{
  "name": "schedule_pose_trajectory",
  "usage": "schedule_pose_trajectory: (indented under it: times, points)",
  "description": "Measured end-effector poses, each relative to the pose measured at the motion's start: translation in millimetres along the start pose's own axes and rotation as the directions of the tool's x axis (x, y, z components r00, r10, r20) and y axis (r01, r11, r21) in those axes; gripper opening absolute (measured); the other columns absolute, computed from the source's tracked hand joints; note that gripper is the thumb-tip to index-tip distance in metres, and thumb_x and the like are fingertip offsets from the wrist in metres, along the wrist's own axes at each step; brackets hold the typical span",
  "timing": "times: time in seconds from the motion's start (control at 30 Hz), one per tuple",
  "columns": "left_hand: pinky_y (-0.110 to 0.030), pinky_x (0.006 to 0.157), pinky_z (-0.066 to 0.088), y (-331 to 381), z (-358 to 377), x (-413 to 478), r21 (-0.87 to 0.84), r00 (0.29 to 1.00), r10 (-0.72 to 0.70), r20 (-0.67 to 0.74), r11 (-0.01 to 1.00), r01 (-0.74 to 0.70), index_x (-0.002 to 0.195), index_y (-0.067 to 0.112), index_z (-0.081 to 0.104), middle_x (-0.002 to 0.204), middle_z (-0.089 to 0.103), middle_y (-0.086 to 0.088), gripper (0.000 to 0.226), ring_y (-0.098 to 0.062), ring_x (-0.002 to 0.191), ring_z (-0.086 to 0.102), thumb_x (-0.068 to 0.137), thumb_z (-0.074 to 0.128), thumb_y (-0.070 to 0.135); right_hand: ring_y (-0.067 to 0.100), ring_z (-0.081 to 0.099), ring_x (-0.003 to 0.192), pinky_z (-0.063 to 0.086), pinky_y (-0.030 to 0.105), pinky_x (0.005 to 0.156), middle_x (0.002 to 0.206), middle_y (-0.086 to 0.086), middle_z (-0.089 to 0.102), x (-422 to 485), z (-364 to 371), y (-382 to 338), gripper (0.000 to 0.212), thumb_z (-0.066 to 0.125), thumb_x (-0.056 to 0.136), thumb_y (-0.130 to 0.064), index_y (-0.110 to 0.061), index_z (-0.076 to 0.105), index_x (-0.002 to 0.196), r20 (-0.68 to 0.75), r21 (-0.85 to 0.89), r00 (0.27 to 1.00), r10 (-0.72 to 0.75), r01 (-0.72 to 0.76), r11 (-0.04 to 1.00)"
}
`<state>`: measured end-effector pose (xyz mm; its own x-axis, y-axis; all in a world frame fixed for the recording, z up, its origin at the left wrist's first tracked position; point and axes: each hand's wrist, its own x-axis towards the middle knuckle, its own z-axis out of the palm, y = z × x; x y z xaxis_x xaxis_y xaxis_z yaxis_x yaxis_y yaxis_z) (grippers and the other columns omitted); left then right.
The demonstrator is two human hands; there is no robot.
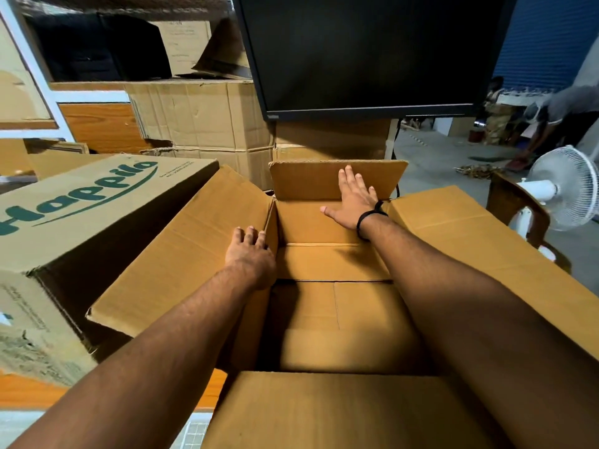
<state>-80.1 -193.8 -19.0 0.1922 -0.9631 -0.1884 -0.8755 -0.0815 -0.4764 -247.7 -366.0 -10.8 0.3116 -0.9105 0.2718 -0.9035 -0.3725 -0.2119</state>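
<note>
An open brown cardboard box (337, 312) stands in front of me with all its flaps spread outward and nothing visible inside. My right hand (353, 202) lies flat with straight, spread fingers against the far flap (308, 179), which stands upright. My left hand (249, 251) rests at the far left corner of the box, its fingers curled over the edge where the left flap (181, 254) meets the box wall. A black band circles my right wrist.
A large printed carton (87, 205) lies to the left, touching the left flap. Stacked cartons (201, 118) and a dark monitor (366, 53) rise behind the box. A white fan (564, 186) stands at right. A person bends over the floor at far right.
</note>
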Motion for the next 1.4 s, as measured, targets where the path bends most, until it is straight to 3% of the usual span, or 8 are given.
schedule_pose_trajectory:
  times: [0.27, 0.43, 0.67, 0.93, 1.4]
  points:
    - [-0.052, 0.118, -0.001, -1, 5, -7, -0.012, 1.0, -0.009, -0.017, 1.0, 0.009, 0.152, 0.012, 0.01, 0.16, -0.001, -0.011, 0.062, -0.033, 0.147, -0.005, 0.097, 0.032, 0.032, 0.023, -0.003, 0.148, 0.007, 0.048, 0.118, 0.161, 0.001, -0.012, 37, 3, -15, 0.1, 0.055, 0.084, -0.063, -0.02, -0.002, 0.154, 0.059, -0.062, 0.998, -0.002, 0.006, 0.998]
    - [-0.047, 0.113, 0.018, -1, -3, 6, -0.02, 0.994, -0.021, -0.103, 1.0, 0.019, 0.152, 0.013, 0.011, 0.159, 0.013, -0.011, 0.064, -0.03, 0.144, 0.016, 0.096, 0.038, 0.031, 0.022, -0.005, 0.148, 0.005, 0.046, 0.118, 0.161, 0.001, -0.012, 49, 18, -26, 0.102, 0.053, 0.082, -0.067, -0.02, -0.003, 0.153, 0.131, -0.081, 0.991, -0.017, 0.028, 0.996]
    - [-0.057, 0.114, -0.011, -1, -28, 61, -0.086, 0.994, -0.014, -0.109, 0.996, 0.004, 0.152, 0.015, 0.006, 0.161, -0.002, -0.007, 0.071, -0.029, 0.147, -0.009, 0.095, 0.034, 0.048, 0.022, -0.008, 0.148, 0.003, 0.046, 0.119, 0.16, 0.003, -0.017, 47, 43, -29, 0.098, 0.054, 0.085, -0.061, -0.021, -0.004, 0.154, 0.104, -0.135, 0.993, -0.049, 0.062, 0.989]
    - [-0.058, 0.115, -0.008, -28, -17, 99, -0.047, 0.995, -0.088, -0.056, 0.995, 0.085, 0.152, 0.014, 0.004, 0.161, 0.0, -0.009, 0.078, -0.03, 0.147, -0.007, 0.093, 0.038, 0.051, 0.023, -0.007, 0.148, 0.004, 0.049, 0.119, 0.161, -0.002, -0.01, 67, 51, -18, 0.094, 0.049, 0.087, -0.062, -0.021, -0.004, 0.153, 0.122, -0.219, 0.992, -0.042, 0.069, 0.973]
    - [-0.055, 0.117, -0.003, -26, -7, 102, -0.064, 0.992, -0.087, -0.094, 0.995, 0.081, 0.152, 0.013, 0.003, 0.16, -0.003, -0.01, 0.073, -0.029, 0.147, -0.007, 0.093, 0.034, 0.045, 0.029, -0.025, 0.143, -0.006, 0.052, 0.116, 0.153, 0.005, -0.034, 77, 82, -19, 0.112, 0.05, 0.081, -0.068, -0.016, -0.024, 0.148, 0.2, -0.3, 0.979, 0.026, 0.036, 0.953]
